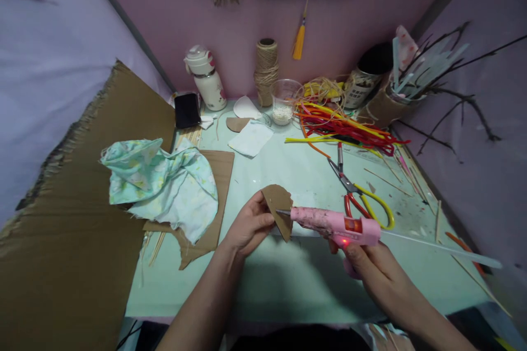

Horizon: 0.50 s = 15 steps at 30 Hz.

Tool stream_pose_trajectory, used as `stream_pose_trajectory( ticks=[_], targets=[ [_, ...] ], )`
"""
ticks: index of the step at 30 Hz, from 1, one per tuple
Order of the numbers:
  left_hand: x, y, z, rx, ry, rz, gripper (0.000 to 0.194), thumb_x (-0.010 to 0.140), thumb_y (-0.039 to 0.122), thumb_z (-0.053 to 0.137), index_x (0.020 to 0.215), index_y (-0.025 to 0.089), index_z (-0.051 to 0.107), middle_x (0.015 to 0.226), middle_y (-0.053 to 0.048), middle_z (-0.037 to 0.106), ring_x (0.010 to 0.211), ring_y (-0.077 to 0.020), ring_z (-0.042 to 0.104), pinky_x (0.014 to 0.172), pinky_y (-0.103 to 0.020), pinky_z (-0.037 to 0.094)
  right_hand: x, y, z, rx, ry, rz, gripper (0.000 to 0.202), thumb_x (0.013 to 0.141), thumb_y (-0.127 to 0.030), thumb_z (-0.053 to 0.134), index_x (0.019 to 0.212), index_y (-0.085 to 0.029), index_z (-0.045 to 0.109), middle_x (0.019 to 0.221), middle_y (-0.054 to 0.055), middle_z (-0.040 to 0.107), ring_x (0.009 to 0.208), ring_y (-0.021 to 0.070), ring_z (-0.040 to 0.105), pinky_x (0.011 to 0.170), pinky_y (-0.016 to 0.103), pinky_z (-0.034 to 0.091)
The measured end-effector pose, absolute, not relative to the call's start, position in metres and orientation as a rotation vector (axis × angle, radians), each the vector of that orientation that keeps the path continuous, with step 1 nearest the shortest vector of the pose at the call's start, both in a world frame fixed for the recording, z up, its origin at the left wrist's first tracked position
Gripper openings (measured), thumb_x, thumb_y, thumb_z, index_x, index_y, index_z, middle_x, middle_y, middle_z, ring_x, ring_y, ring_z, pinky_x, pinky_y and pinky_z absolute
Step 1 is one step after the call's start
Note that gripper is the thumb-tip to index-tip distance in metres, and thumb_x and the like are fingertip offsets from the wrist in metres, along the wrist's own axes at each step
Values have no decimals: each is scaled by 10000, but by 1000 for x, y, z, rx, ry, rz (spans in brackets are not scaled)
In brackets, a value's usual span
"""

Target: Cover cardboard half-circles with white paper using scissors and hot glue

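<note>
In my left hand is a small half-round piece of brown cardboard, pinched at its left edge and held above the table's front. My right hand is wrapped round the handle of a pink hot glue gun, whose small light glows red. The gun's dark nozzle points left and meets or nearly meets the cardboard's face. A long translucent glue stick sticks out of the gun's back. Just behind the gun lie pliers with one red and one yellow handle.
Green floral cloth lies on a cardboard sheet at left. Along the back stand a white bottle, a twine spool and a plastic cup. Red and yellow pipe cleaners and a holder with branches are at right.
</note>
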<state>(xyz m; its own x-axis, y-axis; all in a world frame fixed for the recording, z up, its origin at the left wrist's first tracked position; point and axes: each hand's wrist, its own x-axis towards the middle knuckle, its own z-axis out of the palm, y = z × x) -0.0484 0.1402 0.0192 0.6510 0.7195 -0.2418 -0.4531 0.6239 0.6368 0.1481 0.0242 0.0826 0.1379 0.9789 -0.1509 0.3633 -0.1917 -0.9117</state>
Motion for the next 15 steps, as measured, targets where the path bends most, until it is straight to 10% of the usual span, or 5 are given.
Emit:
stream_pose_trajectory(
  ticks=[15],
  targets=[
    [-48,141,21,581,531,777,560,649,263,840,1163,194,629,1224,-111,650,1187,-296,575,1002,-422,448,150,20,95,-1776,-1404,1096,493,915,-597,396,710,-205,613,537,-11,511,485,147,455,465,255,432]
  ],
)
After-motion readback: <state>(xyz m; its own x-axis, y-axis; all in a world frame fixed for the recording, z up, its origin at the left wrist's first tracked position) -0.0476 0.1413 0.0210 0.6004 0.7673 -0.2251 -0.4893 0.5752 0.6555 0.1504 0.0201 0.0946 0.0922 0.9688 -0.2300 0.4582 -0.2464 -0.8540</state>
